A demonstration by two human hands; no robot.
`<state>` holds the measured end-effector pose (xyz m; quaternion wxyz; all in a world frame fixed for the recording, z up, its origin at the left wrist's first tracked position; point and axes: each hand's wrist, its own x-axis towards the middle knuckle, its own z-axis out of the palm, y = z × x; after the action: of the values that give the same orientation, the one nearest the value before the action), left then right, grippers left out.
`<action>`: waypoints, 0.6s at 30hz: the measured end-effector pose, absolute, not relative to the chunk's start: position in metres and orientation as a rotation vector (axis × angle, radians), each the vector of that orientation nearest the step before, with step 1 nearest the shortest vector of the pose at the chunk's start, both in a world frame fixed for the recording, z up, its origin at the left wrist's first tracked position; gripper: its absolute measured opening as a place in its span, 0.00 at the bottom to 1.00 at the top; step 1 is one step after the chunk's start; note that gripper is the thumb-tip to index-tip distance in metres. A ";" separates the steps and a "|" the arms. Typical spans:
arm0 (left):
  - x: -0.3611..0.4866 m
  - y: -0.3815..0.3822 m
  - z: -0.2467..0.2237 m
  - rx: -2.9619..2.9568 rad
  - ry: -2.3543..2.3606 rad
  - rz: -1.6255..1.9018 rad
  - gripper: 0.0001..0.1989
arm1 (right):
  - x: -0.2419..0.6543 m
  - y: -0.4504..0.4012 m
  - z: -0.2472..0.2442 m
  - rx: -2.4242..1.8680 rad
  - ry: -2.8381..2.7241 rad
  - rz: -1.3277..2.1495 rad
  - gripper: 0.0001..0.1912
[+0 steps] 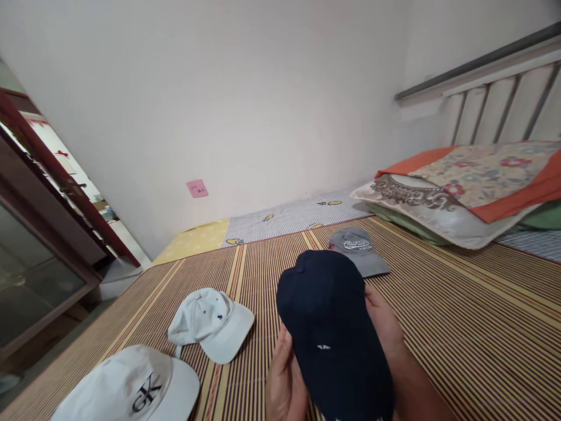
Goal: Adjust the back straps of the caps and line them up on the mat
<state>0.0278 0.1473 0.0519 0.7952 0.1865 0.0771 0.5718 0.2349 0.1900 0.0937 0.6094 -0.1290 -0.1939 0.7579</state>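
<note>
1. Centrally, a dark blue cap [326, 310] is held over a striped mat [456, 327], its rounded crown away from the person and its brim pointing towards them; a small white mark shows near the brim.
2. The left hand [283, 380] has its grip closed on the dark blue cap's left side, thumb along the edge.
3. The right hand [388, 321] has its grip closed on that cap's right side, so the cap is clamped between both hands.
4. Just beyond the dark blue cap, slightly right, sits a gray cap [377, 263] with white lettering.
5. Left of the dark blue cap lies a small white cap [197, 316] with a dark emblem.
6. Farther left of it, nearer the person, is a lettered white cap [105, 386], partly cut off.
7. Well beyond it, to the right, are stacked pillows [464, 225]; to the left, a pink note [197, 188] on the wall [280, 105].
</note>
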 end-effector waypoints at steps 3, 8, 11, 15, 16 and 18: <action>0.025 0.146 0.060 0.371 0.160 1.266 0.20 | 0.236 0.191 0.093 -0.262 -0.414 1.730 0.13; 0.028 0.141 0.082 0.517 -0.118 1.147 0.27 | 0.233 0.182 0.090 -0.225 -0.370 1.926 0.15; 0.031 0.139 0.094 0.572 -0.190 1.093 0.29 | 0.227 0.182 0.086 -0.229 -0.292 1.997 0.18; 0.029 0.137 0.100 0.627 -0.188 1.082 0.31 | 0.222 0.186 0.082 -0.283 -0.257 1.981 0.17; 0.029 0.137 0.100 0.638 -0.175 1.090 0.31 | 0.222 0.186 0.081 -0.293 -0.258 1.971 0.16; 0.027 0.137 0.098 0.650 -0.141 1.106 0.29 | 0.221 0.185 0.082 -0.309 -0.273 1.963 0.16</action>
<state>0.0271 0.1375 0.0979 0.7988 0.3029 -0.0659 0.5156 0.2210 0.1854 0.0815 0.5381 -0.1298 -0.1146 0.8249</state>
